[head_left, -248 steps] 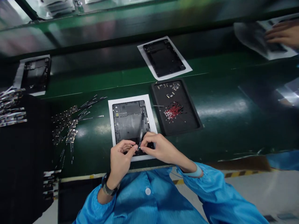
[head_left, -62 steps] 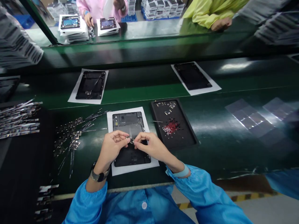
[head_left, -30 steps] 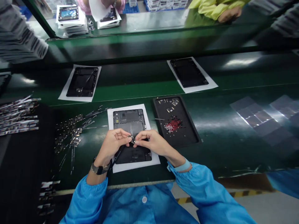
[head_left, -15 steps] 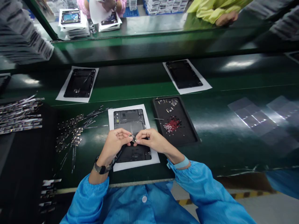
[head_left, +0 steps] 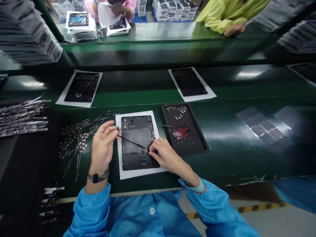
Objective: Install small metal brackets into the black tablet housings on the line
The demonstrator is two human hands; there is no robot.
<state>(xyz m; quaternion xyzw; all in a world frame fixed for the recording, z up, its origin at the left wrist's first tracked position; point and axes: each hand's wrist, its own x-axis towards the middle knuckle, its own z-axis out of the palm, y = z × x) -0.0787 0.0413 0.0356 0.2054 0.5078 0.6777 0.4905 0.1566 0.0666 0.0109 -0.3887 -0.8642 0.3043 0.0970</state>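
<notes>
A black tablet back shell [head_left: 137, 131] lies on a white sheet [head_left: 123, 171] in front of me. My left hand [head_left: 102, 146] pinches one end of a thin black flex cable [head_left: 130, 141] by its small connector, at the shell's left edge. My right hand [head_left: 161, 154] pinches the cable's other end down on the shell's right side. The cable stretches slantwise between both hands over the shell.
A black tray [head_left: 195, 144] with small red parts [head_left: 181, 131] sits right of the shell. Loose flex cables [head_left: 76, 135] lie scattered to the left. Two more shells on sheets [head_left: 80, 87] [head_left: 189, 82] rest on the green belt beyond. Other people work across the line.
My hands were pinched together over the shell's middle. They have drawn apart, the left hand moving left, and the cable now spans between them.
</notes>
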